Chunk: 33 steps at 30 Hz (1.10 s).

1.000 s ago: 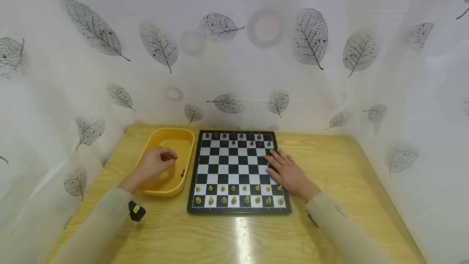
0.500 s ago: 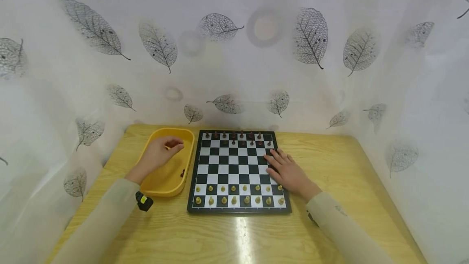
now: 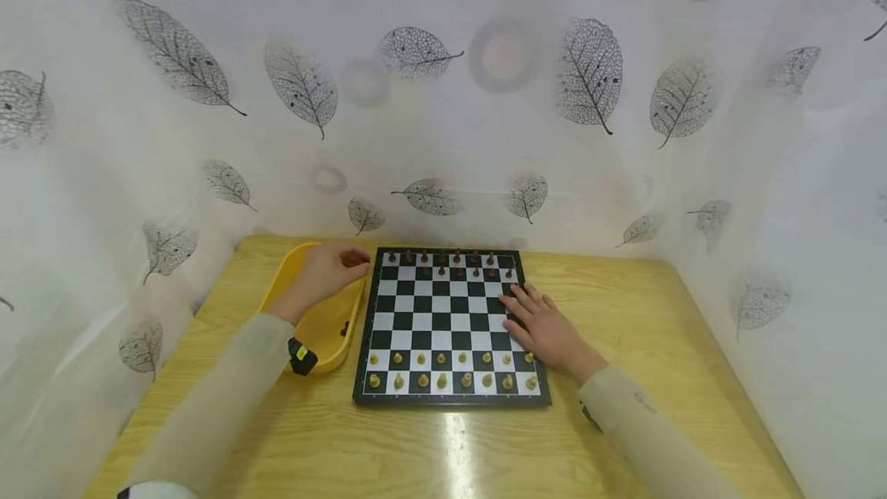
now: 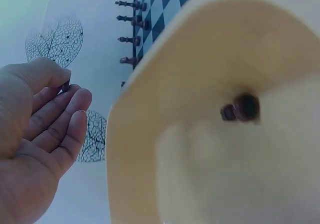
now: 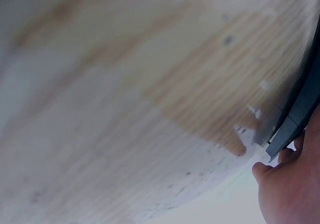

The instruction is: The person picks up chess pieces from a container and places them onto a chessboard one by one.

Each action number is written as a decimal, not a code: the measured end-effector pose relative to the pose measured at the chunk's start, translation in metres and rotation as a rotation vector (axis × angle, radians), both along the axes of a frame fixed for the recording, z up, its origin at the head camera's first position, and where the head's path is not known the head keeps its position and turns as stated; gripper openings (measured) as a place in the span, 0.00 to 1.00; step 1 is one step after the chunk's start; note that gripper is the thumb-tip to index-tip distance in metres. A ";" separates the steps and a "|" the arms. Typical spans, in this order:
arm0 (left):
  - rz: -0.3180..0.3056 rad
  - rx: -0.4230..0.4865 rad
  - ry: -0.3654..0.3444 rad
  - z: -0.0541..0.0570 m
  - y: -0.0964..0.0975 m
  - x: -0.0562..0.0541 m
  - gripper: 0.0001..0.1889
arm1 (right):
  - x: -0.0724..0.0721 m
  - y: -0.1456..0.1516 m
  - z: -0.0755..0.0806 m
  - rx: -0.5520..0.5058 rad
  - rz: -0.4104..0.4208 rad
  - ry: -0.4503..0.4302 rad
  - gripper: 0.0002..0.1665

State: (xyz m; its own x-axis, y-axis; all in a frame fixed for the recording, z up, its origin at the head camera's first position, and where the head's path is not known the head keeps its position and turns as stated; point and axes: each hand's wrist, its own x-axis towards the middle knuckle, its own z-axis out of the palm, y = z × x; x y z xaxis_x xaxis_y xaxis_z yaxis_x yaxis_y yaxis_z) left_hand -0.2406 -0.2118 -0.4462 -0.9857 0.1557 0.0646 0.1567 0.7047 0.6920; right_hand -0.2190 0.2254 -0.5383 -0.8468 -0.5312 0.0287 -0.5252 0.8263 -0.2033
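My left hand [image 3: 322, 276] is over the far right part of the yellow tray [image 3: 323, 323], near the chessboard's far left corner. In the left wrist view, its thumb and forefinger pinch a small dark chess piece [image 4: 65, 86], mostly hidden by the fingers. Inside the tray lies a dark red chess piece [image 4: 242, 108]. The black-and-white chessboard [image 3: 450, 400] carries two rows of yellow pieces [image 3: 442, 380] on the near side and two rows of dark red pieces [image 3: 457, 257] on the far side. My right hand [image 3: 550, 333] rests on the board's right edge, fingers spread.
The wooden table [image 3: 624, 314] extends to the right of the board and in front of it. A white curtain [image 3: 443, 137] printed with leaves hangs behind the table and at both sides.
My left hand has moved right and away from me, from over the tray's middle to its far right rim. The right hand stays on the board's edge.
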 end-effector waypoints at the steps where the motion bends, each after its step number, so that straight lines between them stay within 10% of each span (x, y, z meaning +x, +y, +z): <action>1: 0.002 -0.001 -0.002 0.000 0.003 -0.002 0.15 | 0.000 0.000 0.000 0.000 0.000 0.002 0.38; 33: -0.034 -0.045 -0.061 -0.037 0.068 -0.044 0.11 | 0.002 -0.001 0.002 0.005 -0.001 0.016 0.37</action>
